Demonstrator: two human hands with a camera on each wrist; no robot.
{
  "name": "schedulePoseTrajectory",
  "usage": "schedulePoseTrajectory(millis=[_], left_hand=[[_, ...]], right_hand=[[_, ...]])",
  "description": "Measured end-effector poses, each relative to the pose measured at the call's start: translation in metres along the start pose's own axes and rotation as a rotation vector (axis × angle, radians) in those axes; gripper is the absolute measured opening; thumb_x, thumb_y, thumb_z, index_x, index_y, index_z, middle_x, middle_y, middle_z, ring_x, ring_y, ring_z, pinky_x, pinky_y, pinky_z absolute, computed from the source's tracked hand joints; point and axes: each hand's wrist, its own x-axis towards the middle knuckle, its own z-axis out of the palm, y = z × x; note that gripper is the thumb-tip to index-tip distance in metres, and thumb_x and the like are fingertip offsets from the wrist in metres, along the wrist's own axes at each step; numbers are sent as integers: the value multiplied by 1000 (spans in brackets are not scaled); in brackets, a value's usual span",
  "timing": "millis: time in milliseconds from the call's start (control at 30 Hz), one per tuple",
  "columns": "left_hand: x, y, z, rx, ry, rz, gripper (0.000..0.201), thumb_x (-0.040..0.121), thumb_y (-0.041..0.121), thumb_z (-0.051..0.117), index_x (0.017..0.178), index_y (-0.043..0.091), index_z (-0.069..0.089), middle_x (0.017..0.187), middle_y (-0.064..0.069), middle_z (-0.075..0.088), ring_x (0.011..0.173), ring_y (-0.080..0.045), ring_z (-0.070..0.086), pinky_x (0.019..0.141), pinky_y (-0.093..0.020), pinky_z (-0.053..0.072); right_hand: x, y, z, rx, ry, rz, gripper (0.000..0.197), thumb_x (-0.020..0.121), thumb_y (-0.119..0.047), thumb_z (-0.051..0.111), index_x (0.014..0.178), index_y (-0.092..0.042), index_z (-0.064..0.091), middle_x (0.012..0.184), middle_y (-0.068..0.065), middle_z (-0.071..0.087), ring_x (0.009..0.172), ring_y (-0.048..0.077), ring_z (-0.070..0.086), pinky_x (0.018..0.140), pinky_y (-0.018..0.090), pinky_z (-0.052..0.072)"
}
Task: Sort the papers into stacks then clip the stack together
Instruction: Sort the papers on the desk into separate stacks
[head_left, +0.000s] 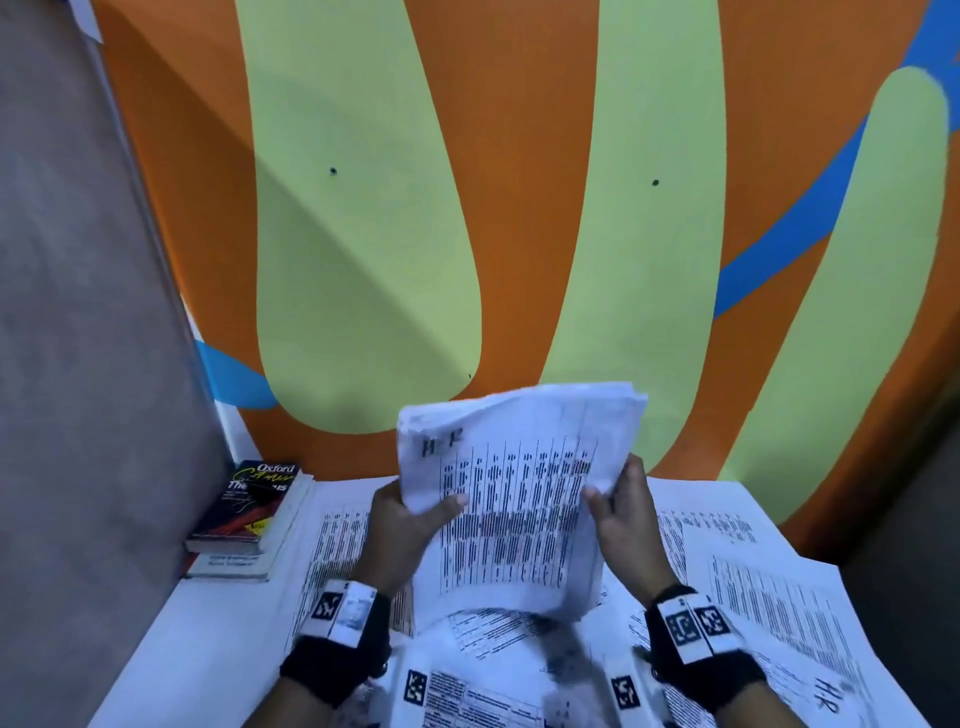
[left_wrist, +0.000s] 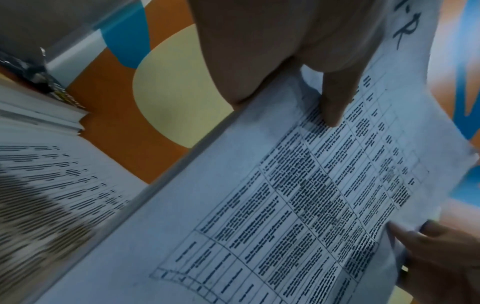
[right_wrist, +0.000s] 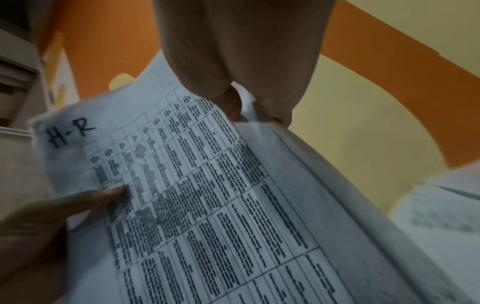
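Observation:
A thick stack of printed papers (head_left: 511, 499), its top sheet marked "H-R", is held upright above the table. My left hand (head_left: 410, 512) grips its left edge, thumb across the front. My right hand (head_left: 618, 506) pinches its right edge. In the left wrist view my thumb (left_wrist: 337, 98) lies on the stack's printed table (left_wrist: 298, 205). In the right wrist view my fingers (right_wrist: 259, 98) pinch the edge of the stack (right_wrist: 207, 195). More loose printed sheets (head_left: 769, 587) lie spread over the white table (head_left: 208, 649), one at the right also marked "H-R". No clip shows clearly.
Two books (head_left: 249, 514) are piled at the table's back left corner, an Oxford thesaurus on top. An orange, green and blue painted wall (head_left: 519, 208) rises right behind the table. A grey panel (head_left: 78, 312) closes the left side.

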Motion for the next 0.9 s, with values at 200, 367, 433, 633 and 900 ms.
schedulePoseTrajectory(millis=[200, 367, 433, 633, 900], left_hand=[[8, 9, -4, -89, -65, 12, 45, 58, 25, 86, 99, 16, 71, 97, 5, 76, 93, -16, 71, 80, -32, 55], [3, -15, 5, 22, 55, -74, 25, 64, 14, 86, 79, 7, 67, 77, -6, 69, 74, -25, 64, 64, -28, 49], [8, -8, 4, -10, 61, -44, 30, 65, 13, 85, 90, 7, 69, 88, -3, 71, 80, -22, 67, 73, -29, 50], [11, -10, -6, 116, -93, -95, 29, 67, 33, 83, 87, 17, 68, 75, 3, 75, 68, -5, 68, 61, -19, 51], [18, -7, -29, 291, 268, -24, 44, 80, 29, 74, 52, 12, 45, 41, 3, 39, 38, -7, 32, 45, -21, 26]], right_hand=[[-2, -28, -2, 38, -157, -45, 45, 95, -9, 51, 120, -29, 19, 90, -26, 37, 77, -33, 45, 70, -1, 40], [-16, -4, 12, -144, -100, 124, 26, 97, -16, 47, 109, -31, 29, 69, -7, 30, 59, 0, 36, 71, 31, 33], [-11, -11, 11, -142, -77, 82, 25, 97, -17, 47, 109, -21, 25, 69, -8, 27, 57, -2, 35, 70, 30, 31], [-6, -19, 13, -209, -186, 188, 64, 90, -13, 60, 138, -13, 17, 117, 0, 47, 111, 12, 49, 88, 17, 41], [-81, 35, 53, -744, -639, 201, 71, 77, -54, 59, 136, -19, 39, 129, 9, 44, 117, 26, 47, 94, 37, 46]])
